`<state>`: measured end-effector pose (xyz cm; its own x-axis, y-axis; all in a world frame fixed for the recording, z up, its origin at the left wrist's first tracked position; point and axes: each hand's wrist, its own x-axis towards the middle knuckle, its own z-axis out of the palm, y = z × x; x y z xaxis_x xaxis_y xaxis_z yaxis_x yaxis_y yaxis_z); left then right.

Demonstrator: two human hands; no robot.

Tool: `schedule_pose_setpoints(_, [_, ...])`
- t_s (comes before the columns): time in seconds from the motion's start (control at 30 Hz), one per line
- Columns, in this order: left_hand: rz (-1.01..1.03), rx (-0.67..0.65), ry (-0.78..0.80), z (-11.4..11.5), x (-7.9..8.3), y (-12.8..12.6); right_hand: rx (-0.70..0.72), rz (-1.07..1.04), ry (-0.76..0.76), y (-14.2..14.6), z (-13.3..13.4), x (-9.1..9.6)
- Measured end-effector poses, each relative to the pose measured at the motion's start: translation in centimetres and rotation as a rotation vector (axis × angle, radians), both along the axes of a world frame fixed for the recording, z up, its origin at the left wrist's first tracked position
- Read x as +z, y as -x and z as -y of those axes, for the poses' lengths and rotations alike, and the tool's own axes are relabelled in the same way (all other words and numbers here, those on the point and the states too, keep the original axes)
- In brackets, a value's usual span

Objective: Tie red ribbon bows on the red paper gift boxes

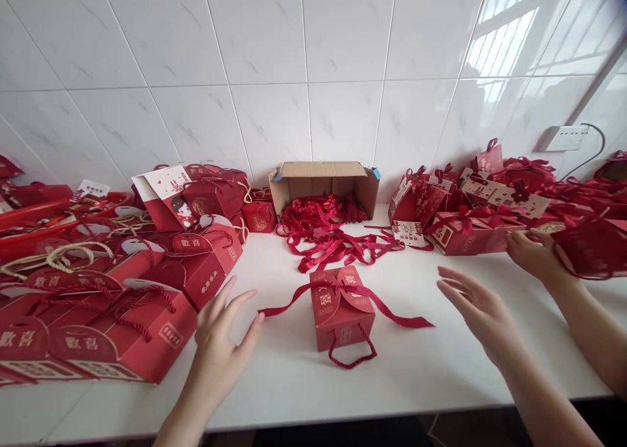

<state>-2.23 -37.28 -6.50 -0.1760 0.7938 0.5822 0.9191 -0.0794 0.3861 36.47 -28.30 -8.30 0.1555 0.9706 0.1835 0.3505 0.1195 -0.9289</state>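
A small red gift box (341, 311) stands on the white table (294, 381) in front of me. A red ribbon (392, 313) is passed through its top flaps and trails out to both sides, and a red cord handle hangs at its front. My left hand (226, 332) hovers open to the left of the box, fingertips near the ribbon's left end. To the right of the box, my right hand (477, 310) is open too, fingers spread, close to the ribbon's right end. Neither hand holds anything.
Another person's hand (533, 254) reaches in from the right at a pile of red boxes (470, 228). An open cardboard box (326, 182) spilling red ribbons (333, 234) lies against the tiled wall. Larger red boxes (122, 303) with rope handles crowd the left.
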Motion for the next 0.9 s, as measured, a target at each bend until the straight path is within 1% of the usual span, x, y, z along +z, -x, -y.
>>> schedule_pose_setpoints(0.03, [0.031,-0.051,-0.007,-0.4,0.8,-1.0,0.036,0.000,-0.041,0.9,-0.1,0.7])
schedule_pose_setpoints(0.07, [0.069,-0.111,0.003,-0.7,1.7,-2.0,0.103,0.004,-0.071,1.9,-0.3,1.5])
schedule_pose_setpoints(0.17, [0.150,-0.281,0.100,-2.0,3.7,-5.3,0.397,0.032,-0.107,5.6,-0.4,3.8])
schedule_pose_setpoints(0.23, [0.146,-0.385,0.184,-2.9,4.6,-7.0,0.542,0.077,-0.135,7.9,-0.5,4.8])
schedule_pose_setpoints(0.3, [0.107,-0.464,0.281,-3.7,5.0,-8.1,0.605,0.151,-0.183,9.4,-0.6,5.1])
schedule_pose_setpoints(0.4, [0.072,-0.527,0.373,-4.3,5.1,-8.6,0.648,0.235,-0.228,10.2,-0.6,5.0])
schedule_pose_setpoints(0.5, [0.099,-0.546,0.359,-4.4,5.0,-8.6,0.671,0.238,-0.201,10.2,-0.6,4.6])
schedule_pose_setpoints(0.67, [0.158,-0.582,0.332,-4.2,5.0,-8.7,0.646,0.231,-0.173,10.3,-0.4,4.4])
schedule_pose_setpoints(0.73, [0.240,-0.594,0.333,-4.2,4.7,-8.5,0.630,0.227,-0.163,10.3,-0.5,4.3])
schedule_pose_setpoints(0.8, [0.376,-0.567,0.336,-4.4,4.3,-8.3,0.621,0.213,-0.125,10.3,-0.6,4.1])
schedule_pose_setpoints(0.9, [0.530,-0.495,0.310,-4.8,3.5,-7.9,0.625,0.128,0.007,10.2,-0.7,3.6])
